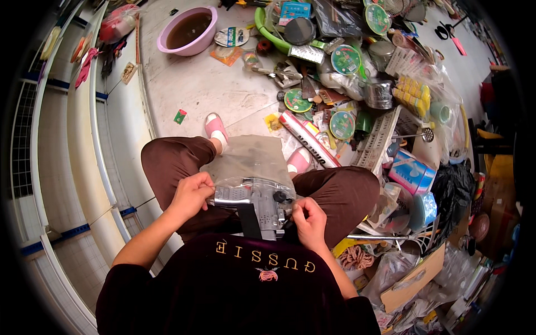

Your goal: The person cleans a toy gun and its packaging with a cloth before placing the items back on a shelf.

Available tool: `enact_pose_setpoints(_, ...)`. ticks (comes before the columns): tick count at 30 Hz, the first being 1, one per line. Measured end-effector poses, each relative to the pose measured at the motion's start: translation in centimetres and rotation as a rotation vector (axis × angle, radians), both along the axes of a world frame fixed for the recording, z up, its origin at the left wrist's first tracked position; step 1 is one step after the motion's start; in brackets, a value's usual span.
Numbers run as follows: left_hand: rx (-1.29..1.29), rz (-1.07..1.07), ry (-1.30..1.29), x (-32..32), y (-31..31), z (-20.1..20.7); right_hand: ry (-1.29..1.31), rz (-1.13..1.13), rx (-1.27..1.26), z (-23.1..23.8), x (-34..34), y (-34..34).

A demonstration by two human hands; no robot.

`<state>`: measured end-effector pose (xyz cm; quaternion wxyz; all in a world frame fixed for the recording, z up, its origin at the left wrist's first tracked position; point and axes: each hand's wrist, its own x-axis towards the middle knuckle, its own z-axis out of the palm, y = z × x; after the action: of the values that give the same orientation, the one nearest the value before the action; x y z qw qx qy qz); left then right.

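Note:
A translucent plastic bag (251,159) lies across my lap between my knees. Its near part covers silver-grey metal parts (265,204), among them a ridged block (233,194); I cannot make out what kind of tool they form. A black strip (248,220) sticks out toward my body. My left hand (192,195) is closed, pinching the bag's left edge beside the ridged block. On the other side my right hand (310,220) has its fingers curled together at the bag's right edge, next to the metal parts.
Beyond my feet stands a pink basin (190,32) of brown water. Household goods heap up ahead and right: round green-labelled packs (346,60), a red-and-white long box (309,139), a white plastic basket (379,139), and a blue-white pack (412,171). Metal shelving (67,139) runs along the left.

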<state>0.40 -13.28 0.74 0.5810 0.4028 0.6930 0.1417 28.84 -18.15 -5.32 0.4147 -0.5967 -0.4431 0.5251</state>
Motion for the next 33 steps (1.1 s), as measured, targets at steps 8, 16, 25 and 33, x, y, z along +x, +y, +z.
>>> enact_pose_setpoints(8, 0.162, -0.126, 0.146, 0.1, 1.3, -0.9, -0.112, 0.052, -0.034, -0.6, 0.2, 1.1)
enact_pose_setpoints(16, 0.163, -0.349, 0.131, -0.8, 3.7, -2.5, -0.239, 0.078, 0.063, -0.9, 0.6, 2.9)
enact_pose_setpoints(25, -0.103, 0.25, -0.151, 0.6, 2.4, -8.3, -0.588, 0.335, 0.331, -3.0, -0.5, 2.7)
enact_pose_setpoints(33, -0.225, 0.412, -0.35, -1.0, 2.1, -10.5, -0.603, 0.568, 0.184, -4.3, -1.8, 3.6)
